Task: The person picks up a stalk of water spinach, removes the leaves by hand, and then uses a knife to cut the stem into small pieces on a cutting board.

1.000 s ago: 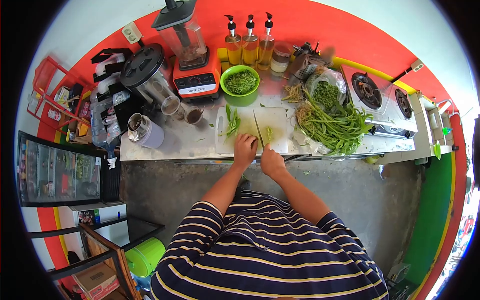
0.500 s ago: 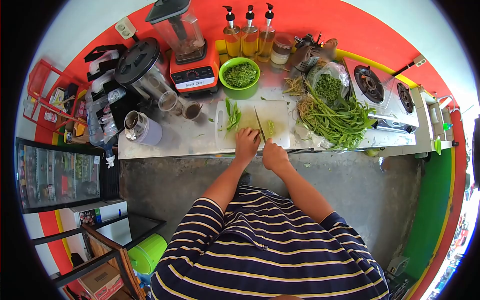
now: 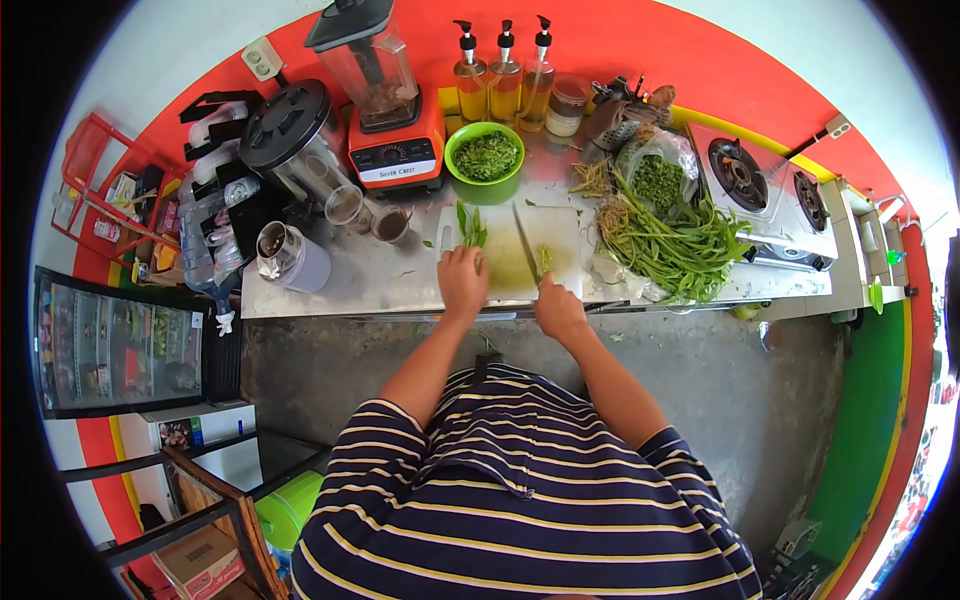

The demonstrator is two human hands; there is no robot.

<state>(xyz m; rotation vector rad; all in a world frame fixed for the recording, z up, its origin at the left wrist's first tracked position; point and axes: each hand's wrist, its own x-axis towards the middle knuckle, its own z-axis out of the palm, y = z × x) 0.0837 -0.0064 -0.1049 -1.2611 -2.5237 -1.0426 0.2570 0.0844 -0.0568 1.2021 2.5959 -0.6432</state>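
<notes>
centrally, a white cutting board (image 3: pixel 562 225) lies at the near edge of the desk (image 3: pixel 385 278). the right hand (image 3: pixel 560 306) is closed around the handle of a knife (image 3: pixel 525 238), its blade pointing away from the person across the board. the left hand (image 3: pixel 463 282) covers the near end of leafy greens (image 3: pixel 472 227) on the board's left part; whether its fingers grip them cannot be told. chopped pieces (image 3: pixel 544 259) lie just right of the blade. beyond the board stands a green bowl (image 3: pixel 487 190) of chopped greens (image 3: pixel 485 156); to the right lies a heap of long-stemmed greens (image 3: pixel 692 250).
</notes>
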